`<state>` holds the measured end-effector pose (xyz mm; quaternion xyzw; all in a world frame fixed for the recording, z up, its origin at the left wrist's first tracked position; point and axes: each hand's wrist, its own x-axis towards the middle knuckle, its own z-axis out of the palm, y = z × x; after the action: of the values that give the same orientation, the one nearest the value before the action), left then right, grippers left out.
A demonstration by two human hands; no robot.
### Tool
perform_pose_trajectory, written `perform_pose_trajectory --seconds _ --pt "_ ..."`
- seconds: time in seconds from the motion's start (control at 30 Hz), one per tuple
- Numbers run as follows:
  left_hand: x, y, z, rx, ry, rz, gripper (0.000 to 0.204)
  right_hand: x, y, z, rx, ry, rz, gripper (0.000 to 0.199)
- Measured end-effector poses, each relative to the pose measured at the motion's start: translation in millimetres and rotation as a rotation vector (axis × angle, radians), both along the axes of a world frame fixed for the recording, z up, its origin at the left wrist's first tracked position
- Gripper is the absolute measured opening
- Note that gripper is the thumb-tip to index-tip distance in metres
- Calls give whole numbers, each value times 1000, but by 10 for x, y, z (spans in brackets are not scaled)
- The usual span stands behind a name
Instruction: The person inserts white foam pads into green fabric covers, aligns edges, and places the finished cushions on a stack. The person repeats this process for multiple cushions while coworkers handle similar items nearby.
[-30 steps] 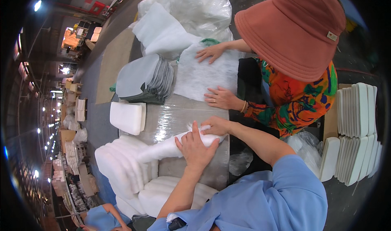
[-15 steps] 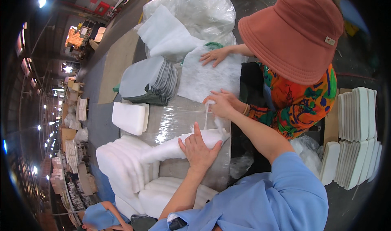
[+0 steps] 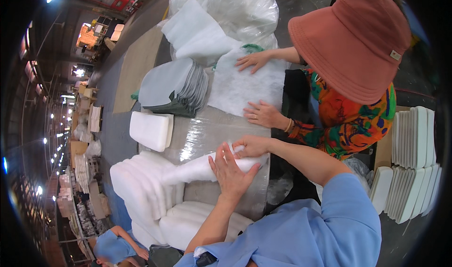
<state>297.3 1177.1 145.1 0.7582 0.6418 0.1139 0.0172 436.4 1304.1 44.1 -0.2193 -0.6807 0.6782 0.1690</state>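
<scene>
A white, fluffy wadding-covered pad [image 3: 193, 170] lies across the near part of the plastic-wrapped table. My left hand [image 3: 231, 173] rests on its right half, fingers stretched out and apart. Just beyond it, my right hand [image 3: 254, 146] is closed in a pinch on a tuft of white wadding [image 3: 236, 148] at the pad's far edge. Its fingertips are partly hidden behind my left fingers. Farther off, a sheet of white wadding [image 3: 230, 93] lies under a co-worker's two flat hands, one [image 3: 254, 61] at the far side, the other [image 3: 264, 115] nearer me.
Grey cut pieces [image 3: 162, 86] are stacked at the table's left, with white pads [image 3: 148, 129] nearer. Plump white pads [image 3: 141, 180] pile up at near left. A clear plastic bag [image 3: 249, 8] stands at the far end. The co-worker in a hat [image 3: 351, 41] leans in from the right.
My right hand has come back from the sheet's near edge to the pad, and the stretched strand of wadding no longer shows. The co-worker's nearer hand now lies in plain view.
</scene>
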Motion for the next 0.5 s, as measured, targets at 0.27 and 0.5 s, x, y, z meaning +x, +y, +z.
perform_pose_trajectory --seconds 0.27,0.5 --pt "-67 -12 -25 70 -63 -33 138 -198 104 -217 -353 -247 -249 58" --pt "-46 41 -55 59 -79 -68 138 -223 -18 -198 164 -90 -60 48"
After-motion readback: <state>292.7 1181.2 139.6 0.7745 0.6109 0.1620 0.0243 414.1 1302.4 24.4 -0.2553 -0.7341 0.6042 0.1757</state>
